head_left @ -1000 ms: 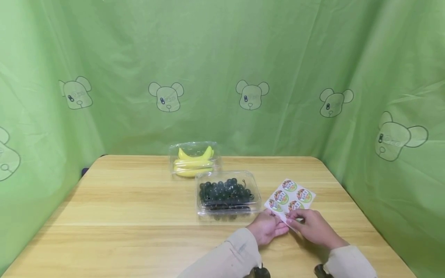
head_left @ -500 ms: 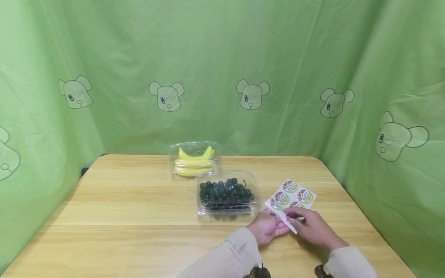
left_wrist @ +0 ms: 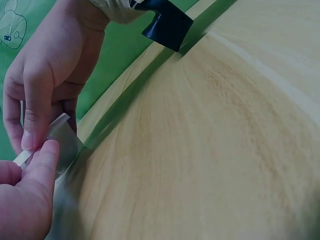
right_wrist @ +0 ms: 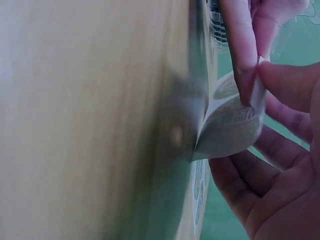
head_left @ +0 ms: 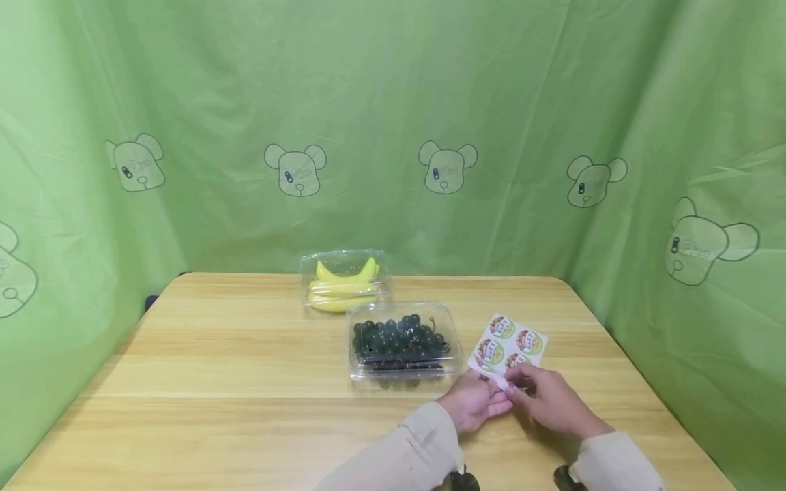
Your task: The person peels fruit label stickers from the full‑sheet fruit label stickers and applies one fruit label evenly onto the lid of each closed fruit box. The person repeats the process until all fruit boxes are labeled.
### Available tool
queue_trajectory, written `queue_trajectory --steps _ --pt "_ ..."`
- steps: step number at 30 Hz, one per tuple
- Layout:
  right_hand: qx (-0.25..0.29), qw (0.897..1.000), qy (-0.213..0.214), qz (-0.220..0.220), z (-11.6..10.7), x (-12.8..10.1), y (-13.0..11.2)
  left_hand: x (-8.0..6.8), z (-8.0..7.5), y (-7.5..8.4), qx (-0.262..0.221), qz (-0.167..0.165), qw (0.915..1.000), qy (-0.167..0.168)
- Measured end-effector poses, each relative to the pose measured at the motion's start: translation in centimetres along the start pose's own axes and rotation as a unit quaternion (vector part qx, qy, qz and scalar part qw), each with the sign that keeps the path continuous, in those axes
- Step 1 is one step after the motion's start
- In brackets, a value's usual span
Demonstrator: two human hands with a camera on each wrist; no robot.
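Note:
A white sheet of round fruit-print stickers (head_left: 518, 339) lies tilted over the table, right of the grape box. My left hand (head_left: 474, 402), turned partly palm up, holds the sheet's near corner between thumb and finger. From the right, my right hand (head_left: 555, 397) pinches the near edge with thumb and fingertips. The right wrist view shows the sheet (right_wrist: 230, 127) curling back on itself under the fingers. Part of the near stickers is covered by the right hand. Left of the hands stands a clear lidded box (head_left: 454, 341) of dark grapes (head_left: 399, 337).
Behind the grapes, a second clear box (head_left: 383, 293) contains yellow bananas (head_left: 342, 293). Both stand on a wooden table (head_left: 215, 409). A green curtain (head_left: 368, 88) with bear-head outlines encloses the back and sides. Dark wrist mounts (head_left: 463, 481) sit under the sleeves.
The sheet has shifted a little to the left and its near edge is bent over between the fingers. The hands stay almost in place; both boxes have not moved.

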State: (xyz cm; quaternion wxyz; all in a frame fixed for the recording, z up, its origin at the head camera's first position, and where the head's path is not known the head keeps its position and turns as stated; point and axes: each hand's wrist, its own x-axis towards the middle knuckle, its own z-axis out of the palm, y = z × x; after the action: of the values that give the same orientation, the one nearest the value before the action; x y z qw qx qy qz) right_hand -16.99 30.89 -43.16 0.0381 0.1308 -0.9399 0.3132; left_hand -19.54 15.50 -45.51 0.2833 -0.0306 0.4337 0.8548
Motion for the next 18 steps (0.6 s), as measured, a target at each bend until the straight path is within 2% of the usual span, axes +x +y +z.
queue_trajectory --steps 4,10,18 --pt "0.002 1.0 0.006 0.02 0.03 -0.07 -0.22 0.04 0.01 0.01 0.0 0.002 1.0 0.004" --pt "-0.016 1.0 0.015 0.005 -0.07 -0.15 -0.44 0.1 0.07 -0.11 0.006 0.001 0.9999 0.01" --pt "-0.01 1.0 0.009 0.007 -0.36 -0.09 -0.34 0.2 0.05 -0.19 0.018 0.0 0.9998 0.009"
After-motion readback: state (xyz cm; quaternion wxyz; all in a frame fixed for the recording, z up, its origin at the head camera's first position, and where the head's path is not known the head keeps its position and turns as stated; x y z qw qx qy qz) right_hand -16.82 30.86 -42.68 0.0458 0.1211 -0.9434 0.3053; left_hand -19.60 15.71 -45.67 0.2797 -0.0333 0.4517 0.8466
